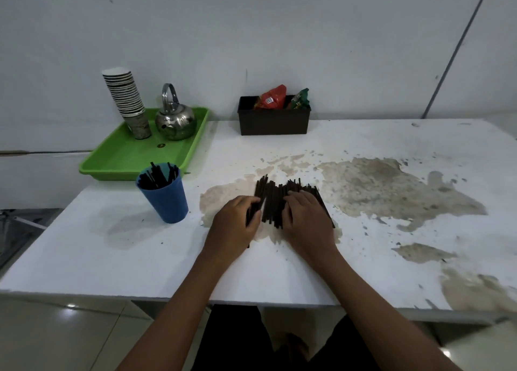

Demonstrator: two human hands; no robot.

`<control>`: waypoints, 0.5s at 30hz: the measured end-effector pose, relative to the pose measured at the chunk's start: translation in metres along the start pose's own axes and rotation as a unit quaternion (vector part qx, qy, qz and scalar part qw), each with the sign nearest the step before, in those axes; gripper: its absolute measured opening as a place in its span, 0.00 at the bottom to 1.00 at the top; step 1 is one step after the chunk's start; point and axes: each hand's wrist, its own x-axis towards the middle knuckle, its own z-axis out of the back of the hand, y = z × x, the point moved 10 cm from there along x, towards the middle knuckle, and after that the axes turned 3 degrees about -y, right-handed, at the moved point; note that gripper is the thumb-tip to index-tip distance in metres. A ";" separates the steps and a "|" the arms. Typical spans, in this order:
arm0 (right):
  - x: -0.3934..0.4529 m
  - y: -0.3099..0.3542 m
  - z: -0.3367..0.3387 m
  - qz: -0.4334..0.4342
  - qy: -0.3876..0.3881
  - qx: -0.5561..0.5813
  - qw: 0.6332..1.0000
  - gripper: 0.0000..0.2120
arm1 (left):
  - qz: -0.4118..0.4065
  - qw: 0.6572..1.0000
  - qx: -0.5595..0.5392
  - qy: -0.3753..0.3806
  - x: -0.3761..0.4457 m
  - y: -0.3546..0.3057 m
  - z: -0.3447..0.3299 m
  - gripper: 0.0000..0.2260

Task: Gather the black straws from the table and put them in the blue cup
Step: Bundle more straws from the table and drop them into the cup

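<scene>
Two hands rest on your pile of black straws (275,200) near the middle of the tabletop (279,273). Your left hand (234,223) curls its fingers around a few straws at the pile's left side; your right hand (306,217) lies flat and unclenched, pressing on the rest. Toward the left edge stands the blue cup (165,200), already holding several straws.

A plain pale wall (251,35) is rising beyond the fingers, a stained white table (112,259) is spreading beneath them, and glossy floor tiles (70,328) are reflecting light below.
</scene>
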 end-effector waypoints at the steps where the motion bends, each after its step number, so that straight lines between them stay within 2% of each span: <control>1: 0.000 -0.001 -0.001 -0.006 0.005 -0.001 1.000 0.21 | -0.001 1.000 -0.016 0.008 0.004 -0.002 -0.003 0.13; 3: -0.001 -0.002 -0.001 -0.019 0.011 -0.003 1.000 0.23 | 0.005 0.999 -0.036 -0.002 0.011 -0.003 -0.002 0.12; 7: 0.001 -0.002 -0.001 -0.025 0.015 -0.002 1.000 0.22 | 0.076 0.993 0.003 -0.093 0.023 0.007 0.014 0.14; 11: 0.002 -0.004 -0.005 -0.032 0.021 -0.004 0.999 0.18 | 0.157 0.986 0.046 -0.012 0.036 0.011 -0.006 0.30; 13: 0.002 -0.005 -0.005 -0.039 0.024 -0.002 0.999 0.20 | 0.159 0.985 0.073 0.012 0.044 0.006 -0.013 0.31; 15: 0.002 -0.006 -0.006 -0.046 0.026 0.000 0.999 0.21 | 0.163 0.981 0.100 0.038 0.052 0.003 -0.021 0.27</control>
